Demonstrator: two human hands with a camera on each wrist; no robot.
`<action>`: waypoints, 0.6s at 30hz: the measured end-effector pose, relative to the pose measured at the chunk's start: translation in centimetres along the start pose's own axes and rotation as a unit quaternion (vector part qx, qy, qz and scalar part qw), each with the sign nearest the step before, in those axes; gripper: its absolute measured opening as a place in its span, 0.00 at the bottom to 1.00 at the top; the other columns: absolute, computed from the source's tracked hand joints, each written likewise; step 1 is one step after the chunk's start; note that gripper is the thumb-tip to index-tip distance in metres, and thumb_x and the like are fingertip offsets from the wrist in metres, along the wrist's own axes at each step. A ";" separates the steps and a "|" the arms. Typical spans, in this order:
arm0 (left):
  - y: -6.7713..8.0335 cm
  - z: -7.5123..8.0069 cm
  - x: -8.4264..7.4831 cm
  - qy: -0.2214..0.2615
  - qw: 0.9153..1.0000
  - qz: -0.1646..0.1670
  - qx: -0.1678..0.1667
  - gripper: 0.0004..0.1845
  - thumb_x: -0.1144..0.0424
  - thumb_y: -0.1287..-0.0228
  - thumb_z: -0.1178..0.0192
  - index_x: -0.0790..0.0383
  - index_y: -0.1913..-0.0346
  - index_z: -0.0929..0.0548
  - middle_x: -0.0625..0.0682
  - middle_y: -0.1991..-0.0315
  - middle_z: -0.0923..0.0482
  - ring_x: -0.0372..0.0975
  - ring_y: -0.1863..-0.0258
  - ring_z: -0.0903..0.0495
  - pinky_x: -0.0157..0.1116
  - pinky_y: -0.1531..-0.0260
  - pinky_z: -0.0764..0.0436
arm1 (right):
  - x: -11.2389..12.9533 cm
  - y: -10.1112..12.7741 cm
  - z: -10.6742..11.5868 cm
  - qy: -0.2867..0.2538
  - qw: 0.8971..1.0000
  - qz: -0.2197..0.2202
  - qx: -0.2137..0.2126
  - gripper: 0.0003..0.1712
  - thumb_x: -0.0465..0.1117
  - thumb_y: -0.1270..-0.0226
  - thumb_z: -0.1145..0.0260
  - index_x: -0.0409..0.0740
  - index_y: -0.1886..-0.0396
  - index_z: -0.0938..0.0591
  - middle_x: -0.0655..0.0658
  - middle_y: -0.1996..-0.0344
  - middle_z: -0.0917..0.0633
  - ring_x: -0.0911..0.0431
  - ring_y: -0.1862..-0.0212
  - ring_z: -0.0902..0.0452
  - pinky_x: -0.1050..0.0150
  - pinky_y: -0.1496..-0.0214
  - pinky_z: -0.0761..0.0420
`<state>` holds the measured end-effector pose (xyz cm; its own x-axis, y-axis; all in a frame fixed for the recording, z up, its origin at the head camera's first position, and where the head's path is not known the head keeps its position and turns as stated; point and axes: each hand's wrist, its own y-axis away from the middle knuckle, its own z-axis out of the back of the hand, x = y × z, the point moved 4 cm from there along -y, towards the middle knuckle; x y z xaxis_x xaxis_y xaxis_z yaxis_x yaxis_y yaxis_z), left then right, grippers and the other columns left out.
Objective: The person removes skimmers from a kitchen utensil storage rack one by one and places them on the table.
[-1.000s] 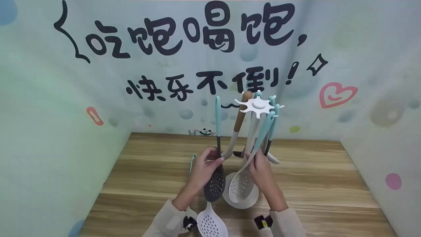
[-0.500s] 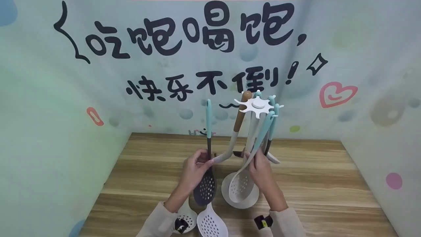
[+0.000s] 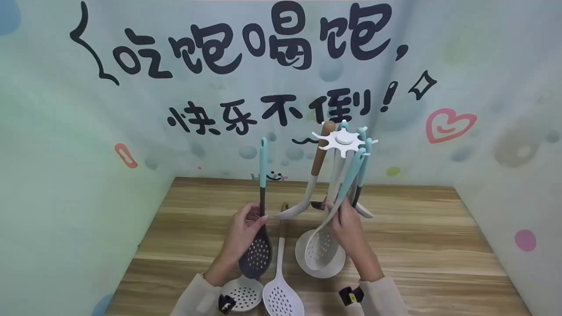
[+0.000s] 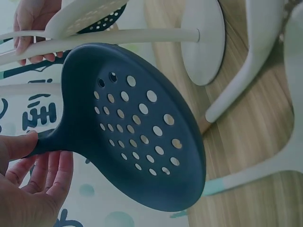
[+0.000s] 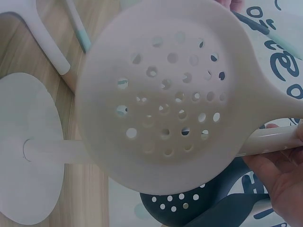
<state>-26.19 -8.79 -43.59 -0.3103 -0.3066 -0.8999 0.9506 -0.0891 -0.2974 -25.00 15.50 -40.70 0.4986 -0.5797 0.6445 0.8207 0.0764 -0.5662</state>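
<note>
My left hand (image 3: 241, 230) pinches the dark shaft of a slotted spoon (image 3: 256, 259), which has a light-blue handle pointing up and its perforated bowl hanging down over the table. In the left wrist view, thumb and fingers close on the neck just above the dark bowl (image 4: 132, 123). The right hand (image 3: 349, 226) grips the white post (image 5: 270, 141) of a utensil stand with a hooked top (image 3: 344, 139) and round base (image 3: 303, 259). In front of that post hangs a pale slotted spoon (image 3: 320, 252). A brown-handled white utensil (image 3: 303, 206) hangs on the stand's left side.
Two white utensils lie on the wooden table (image 3: 417, 245) near its front: a brown-handled slotted turner (image 3: 283, 296) and a round skimmer (image 3: 243, 294) partly behind the left sleeve. More blue-handled utensils (image 3: 364, 166) hang on the stand's right. A printed backdrop (image 3: 496, 166) surrounds the table.
My left hand has carried the dark slotted spoon left and slightly down, away from the stand. The brown-handled turner and the round skimmer on the table have come into fuller view. The right hand stays put.
</note>
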 end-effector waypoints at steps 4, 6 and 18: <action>0.3 0.8 0.7 0.007 1.000 0.003 -0.006 0.11 0.65 0.39 0.39 0.66 0.56 0.23 0.58 0.63 0.21 0.42 0.64 0.22 0.31 0.62 0.20 | 0.0 0.1 0.0 0.003 1.000 0.004 -0.002 0.10 0.36 0.29 0.50 0.36 0.52 0.32 0.40 0.64 0.19 0.48 0.59 0.20 0.52 0.55 0.20; 0.4 1.2 1.0 0.008 1.000 0.007 -0.009 0.11 0.66 0.39 0.40 0.65 0.56 0.23 0.58 0.63 0.21 0.42 0.64 0.22 0.30 0.62 0.21 | 0.0 0.1 0.0 0.007 1.000 0.007 -0.004 0.09 0.35 0.29 0.50 0.36 0.52 0.32 0.40 0.64 0.19 0.48 0.59 0.20 0.52 0.56 0.20; 1.4 3.7 2.8 -0.053 0.998 0.025 -0.036 0.11 0.63 0.41 0.38 0.65 0.57 0.23 0.56 0.65 0.20 0.41 0.65 0.21 0.31 0.62 0.20 | -0.1 0.0 0.0 0.011 1.000 0.019 -0.013 0.11 0.34 0.30 0.49 0.33 0.51 0.32 0.39 0.65 0.18 0.47 0.60 0.20 0.51 0.58 0.20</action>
<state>-25.68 -13.29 -45.37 -0.2562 -0.4083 -0.8762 0.9604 -0.0049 -0.2785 -25.08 15.59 -40.77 0.5221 -0.5950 0.6111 0.7940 0.0775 -0.6030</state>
